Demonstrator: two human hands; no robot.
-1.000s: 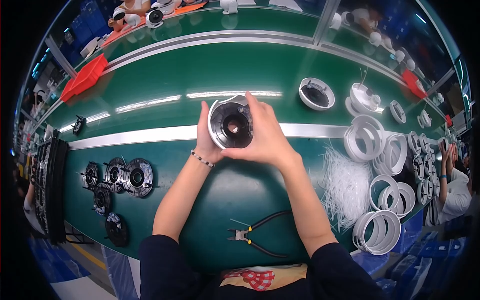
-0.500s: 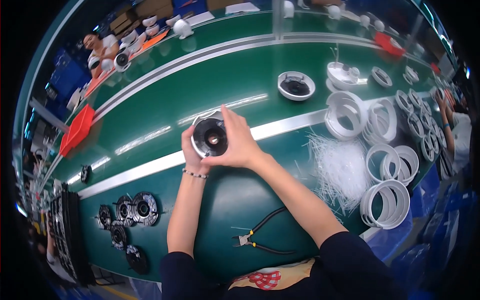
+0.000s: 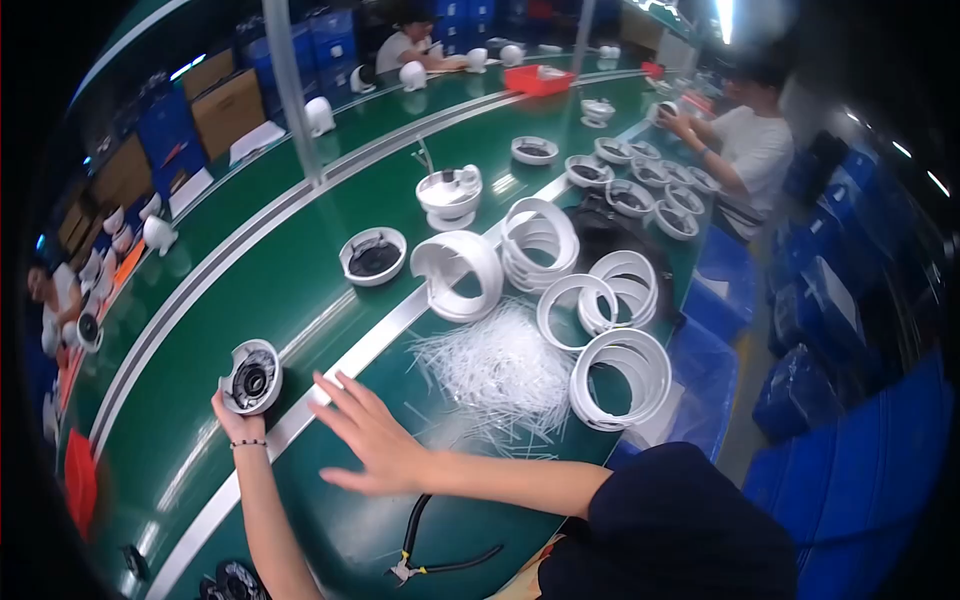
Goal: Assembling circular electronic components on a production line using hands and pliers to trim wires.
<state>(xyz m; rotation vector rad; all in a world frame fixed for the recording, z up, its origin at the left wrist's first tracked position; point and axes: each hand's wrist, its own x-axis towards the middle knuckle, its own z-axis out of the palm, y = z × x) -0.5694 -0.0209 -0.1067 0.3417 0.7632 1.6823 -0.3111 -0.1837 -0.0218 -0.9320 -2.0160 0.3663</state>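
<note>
My left hand [image 3: 238, 424] grips a round white housing [image 3: 273, 380] from below, its fingers partly hidden behind it. A black ring-shaped part [image 3: 251, 379] sits inside that housing. To the right of it, my right hand [image 3: 372, 440] holds nothing; its fingers are spread over the bench by the metal strip [image 3: 375, 342]. Black-handled cutting pliers [image 3: 405, 570] lie on the bench below my right forearm. Beyond the right hand is a loose pile of thin whitish plastic strips [image 3: 500, 370].
White rings [image 3: 622, 380] stand in stacks around the strips. A white bowl with a black inside [image 3: 373, 257] and a white pot-like assembly [image 3: 448, 195] rest on the green surface beyond. Another person [image 3: 745, 145] works at the far right, near several white-rimmed parts [image 3: 628, 198]. Blue bins [image 3: 850, 450] line the right.
The view has swung to the right. My right hand has let go of the white housing and opened away from it. The left hand alone now holds the housing.
</note>
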